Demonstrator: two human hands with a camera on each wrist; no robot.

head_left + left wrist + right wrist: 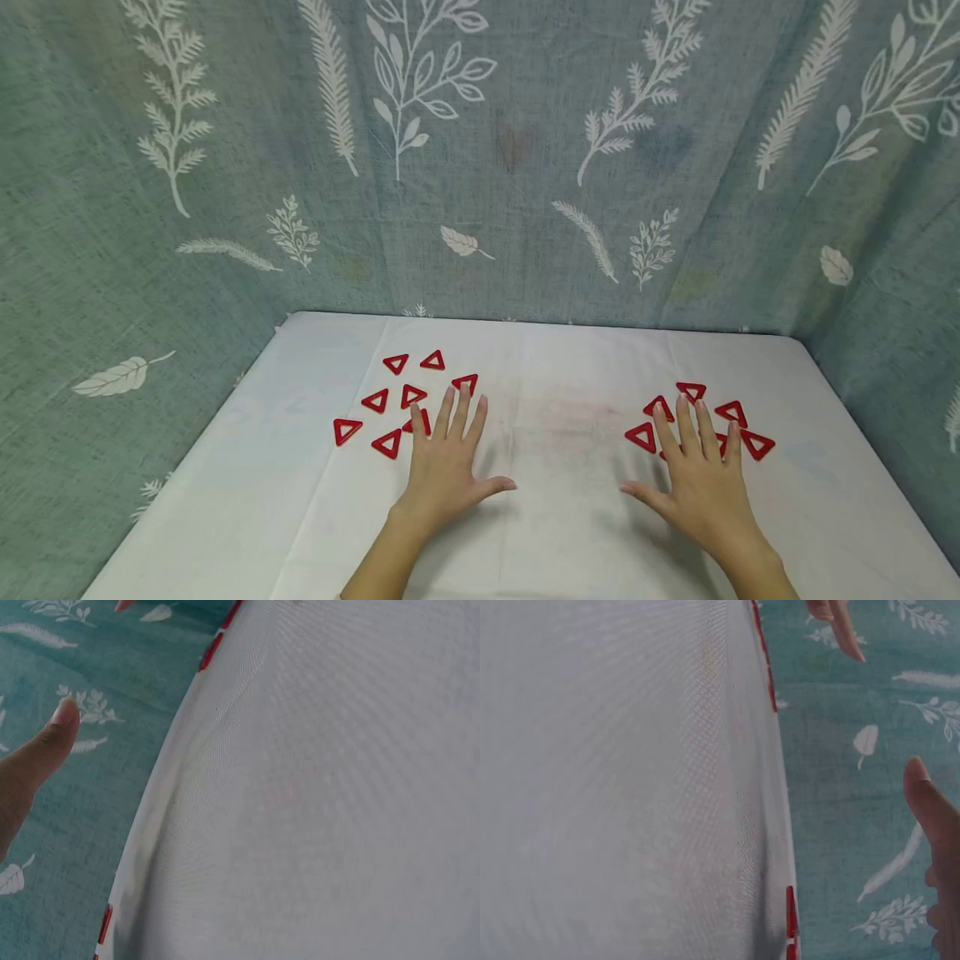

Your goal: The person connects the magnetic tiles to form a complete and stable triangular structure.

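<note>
My left hand [442, 471] is spread flat, palm down, with its fingers straight and nothing held. Its fingertips overlap the near right part of a loose group of red hollow triangles, such as the left-most triangle [347, 431]. My right hand [705, 496] is spread the same way, over a second cluster of triangles, among them one at its left side [641, 437]. Fingers partly hide some triangles in both groups. Both hands seem raised above the table, casting shadows. In the wrist views the left thumb [41, 761] and right thumb [934, 806] stick out straight.
A white cloth [558, 500] covers the table, with faint pinkish stains between the hands. Green-blue curtains [510, 233] with white leaf prints enclose the back and sides. Red triangles [212, 651] show edge-on along the table in the left wrist view.
</note>
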